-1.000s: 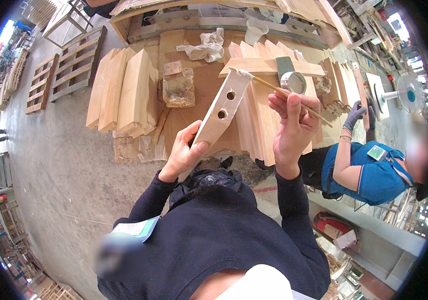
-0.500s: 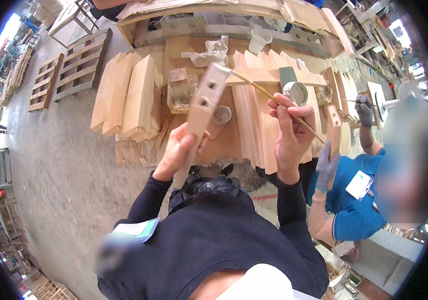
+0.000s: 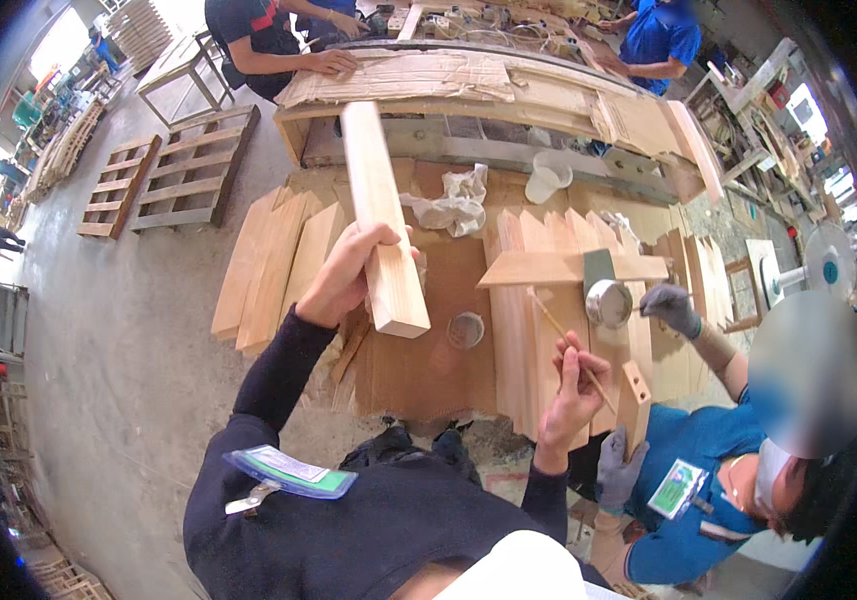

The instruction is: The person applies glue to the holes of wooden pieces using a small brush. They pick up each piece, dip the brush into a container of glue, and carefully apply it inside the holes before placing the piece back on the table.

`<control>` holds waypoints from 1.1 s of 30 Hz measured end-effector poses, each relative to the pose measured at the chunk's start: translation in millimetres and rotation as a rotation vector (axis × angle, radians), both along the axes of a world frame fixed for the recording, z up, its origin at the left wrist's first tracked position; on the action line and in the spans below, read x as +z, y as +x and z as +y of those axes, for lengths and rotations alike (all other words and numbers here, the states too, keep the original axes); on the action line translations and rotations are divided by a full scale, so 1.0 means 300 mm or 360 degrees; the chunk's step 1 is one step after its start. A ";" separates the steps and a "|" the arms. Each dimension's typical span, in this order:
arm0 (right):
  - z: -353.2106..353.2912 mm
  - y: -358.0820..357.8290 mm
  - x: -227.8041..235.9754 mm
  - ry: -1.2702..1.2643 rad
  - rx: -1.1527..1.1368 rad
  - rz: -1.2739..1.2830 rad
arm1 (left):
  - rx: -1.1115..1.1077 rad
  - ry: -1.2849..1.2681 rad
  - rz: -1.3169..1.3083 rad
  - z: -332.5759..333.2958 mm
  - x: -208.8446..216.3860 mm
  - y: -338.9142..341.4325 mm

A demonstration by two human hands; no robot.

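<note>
My left hand (image 3: 346, 272) is closed around a squared pale wooden piece (image 3: 372, 180), raised and tilted over the cardboard-covered surface. No holes show on the faces turned toward me. My right hand (image 3: 570, 402) pinches a thin wooden-handled brush (image 3: 554, 320), whose pale tip points up and left, apart from the piece. Just beyond that tip, a pale board (image 3: 538, 268) lies across a row of upright-packed wooden pieces (image 3: 518, 350). A round metal can (image 3: 608, 303) sits by a green block (image 3: 598, 265) on this board. Another small can (image 3: 466, 330) stands on the cardboard (image 3: 408, 375).
At my right, a co-worker's gloved hands (image 3: 620, 470) hold a wooden piece with holes (image 3: 634, 405) and a thin stick. Pale wooden pieces (image 3: 268, 260) stand at left. Crumpled white cloth (image 3: 456, 200) and a plastic cup (image 3: 548, 178) lie before a long bench (image 3: 398, 80).
The brush tip has left the piece's holed end; my right hand has moved down, away from it. My left hand has turned the piece, so its holes no longer show. The view has tilted up.
</note>
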State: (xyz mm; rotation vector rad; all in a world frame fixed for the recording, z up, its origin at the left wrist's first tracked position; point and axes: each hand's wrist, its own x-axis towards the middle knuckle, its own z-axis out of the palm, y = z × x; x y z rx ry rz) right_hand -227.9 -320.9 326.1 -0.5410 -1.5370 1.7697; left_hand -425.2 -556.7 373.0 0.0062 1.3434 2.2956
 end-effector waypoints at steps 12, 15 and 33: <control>-0.051 -0.006 -0.022 -0.0062 -0.0165 -0.0199 | 0.0495 -0.2332 0.1299 0.304 -0.370 -1.294; -0.040 -0.013 -0.030 -0.0080 -0.0113 -0.0271 | 0.0611 -0.2393 0.1176 0.169 -0.585 -1.450; -0.027 -0.007 0.004 0.0198 -0.0206 -0.0226 | -0.0098 -0.3042 0.1405 -0.594 -0.321 -0.073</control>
